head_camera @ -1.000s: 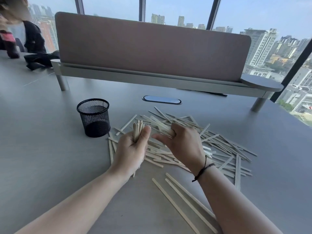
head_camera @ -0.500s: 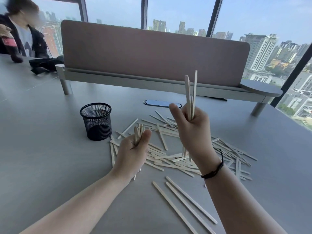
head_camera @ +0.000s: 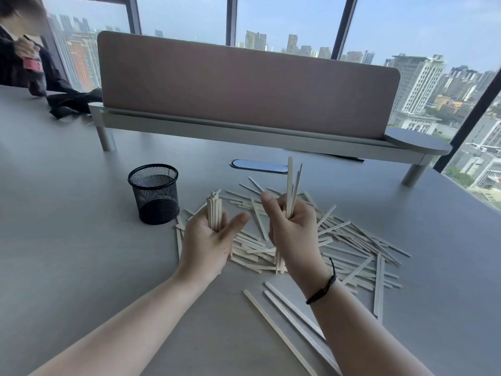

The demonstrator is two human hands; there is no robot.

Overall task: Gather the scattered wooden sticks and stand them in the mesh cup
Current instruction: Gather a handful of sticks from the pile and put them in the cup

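Observation:
A black mesh cup (head_camera: 153, 193) stands upright on the grey table, left of the hands, with no sticks showing above its rim. My left hand (head_camera: 208, 245) holds an upright bundle of wooden sticks (head_camera: 214, 213), thumb spread out to the right. My right hand (head_camera: 292, 232) grips a few longer sticks (head_camera: 292, 185) upright, their lower ends poking out below the fist. Many loose sticks (head_camera: 349, 242) lie scattered in a pile behind and right of the hands. Three long sticks (head_camera: 287, 316) lie apart near the front.
A pink desk divider (head_camera: 244, 85) on a metal shelf crosses the table behind the pile. A cable slot (head_camera: 259, 166) sits in the table just beyond the sticks. A person with a bottle (head_camera: 32, 69) is at the far left, next to a black cloth (head_camera: 70, 100).
My right hand lifted a few sticks off the pile and now holds them upright nearer my left hand. My left thumb has opened away from its bundle.

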